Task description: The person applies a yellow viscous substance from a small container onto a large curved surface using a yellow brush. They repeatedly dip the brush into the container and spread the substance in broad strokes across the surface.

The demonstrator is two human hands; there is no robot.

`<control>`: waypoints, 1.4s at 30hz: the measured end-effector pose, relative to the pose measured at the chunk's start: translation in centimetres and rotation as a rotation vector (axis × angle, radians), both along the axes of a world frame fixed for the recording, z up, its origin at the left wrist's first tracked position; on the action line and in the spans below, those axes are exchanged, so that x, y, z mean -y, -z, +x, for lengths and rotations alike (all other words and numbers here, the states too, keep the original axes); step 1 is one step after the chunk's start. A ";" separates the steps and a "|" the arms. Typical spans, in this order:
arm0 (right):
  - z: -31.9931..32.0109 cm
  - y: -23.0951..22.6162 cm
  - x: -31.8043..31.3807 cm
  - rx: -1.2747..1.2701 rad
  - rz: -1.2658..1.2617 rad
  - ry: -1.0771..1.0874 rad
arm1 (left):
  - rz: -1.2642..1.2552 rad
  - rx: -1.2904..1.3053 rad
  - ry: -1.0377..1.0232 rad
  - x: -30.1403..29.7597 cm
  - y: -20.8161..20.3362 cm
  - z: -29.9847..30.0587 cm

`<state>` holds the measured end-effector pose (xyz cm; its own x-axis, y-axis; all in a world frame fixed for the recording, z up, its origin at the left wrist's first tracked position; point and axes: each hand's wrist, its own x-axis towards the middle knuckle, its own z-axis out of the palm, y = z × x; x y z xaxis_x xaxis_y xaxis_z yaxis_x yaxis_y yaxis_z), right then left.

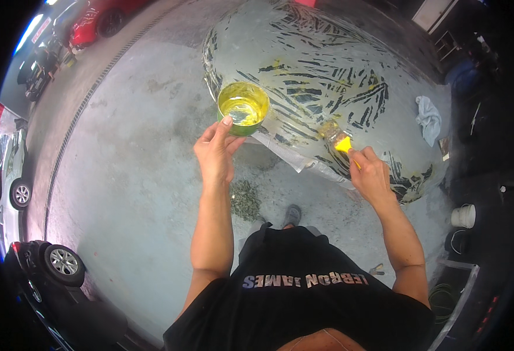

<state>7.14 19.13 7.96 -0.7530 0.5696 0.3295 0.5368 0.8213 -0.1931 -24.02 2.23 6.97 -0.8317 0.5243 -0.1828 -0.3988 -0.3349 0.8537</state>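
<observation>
One green can (244, 105), yellow-smeared inside, clamped in your left fingers (226, 121). One yellow-handled brush (344, 144), clamped in your right fingers (360, 157), bristles (330, 131) at one curved surface (309, 44), grey with black streaks.

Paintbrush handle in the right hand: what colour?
The paintbrush handle is bright yellow, clearest in the head view.

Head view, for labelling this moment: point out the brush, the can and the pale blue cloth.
Brush (343, 144), head view: the yellow base of its handle.
Can (243, 93), head view: its far inner wall.
Pale blue cloth (428, 119), head view: its middle folds.
</observation>
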 end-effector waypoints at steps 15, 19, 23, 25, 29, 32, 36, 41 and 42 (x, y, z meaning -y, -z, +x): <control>-6.7 4.9 4.8 -0.002 -0.025 -0.074 | 0.036 0.006 0.015 0.2 0.5 -0.6; -5.5 5.5 5.4 0.077 -0.021 -0.038 | 0.039 0.008 0.011 0.3 0.6 -0.7; 0.2 3.4 4.7 -0.025 -0.012 0.053 | 0.019 -0.010 -0.003 0.5 0.5 -0.5; 1.1 2.2 3.9 -0.074 -0.039 0.124 | 0.005 -0.010 0.004 0.4 0.2 -0.3; 0.4 2.5 3.1 -0.169 -0.125 0.077 | 0.016 -0.002 0.043 -0.4 0.5 0.1; 0.6 3.9 2.4 -0.107 -0.084 0.025 | 0.017 -0.007 0.039 -0.6 0.3 0.3; 2.2 2.9 1.8 -0.139 -0.105 0.129 | 0.007 -0.011 0.016 0.4 0.3 0.2; -4.3 4.4 1.4 -0.262 -0.105 -0.009 | 0.018 -0.006 0.021 0.0 0.6 0.4; -6.0 4.8 1.8 -0.245 -0.109 -0.011 | 0.021 0.000 0.024 -0.2 0.6 0.5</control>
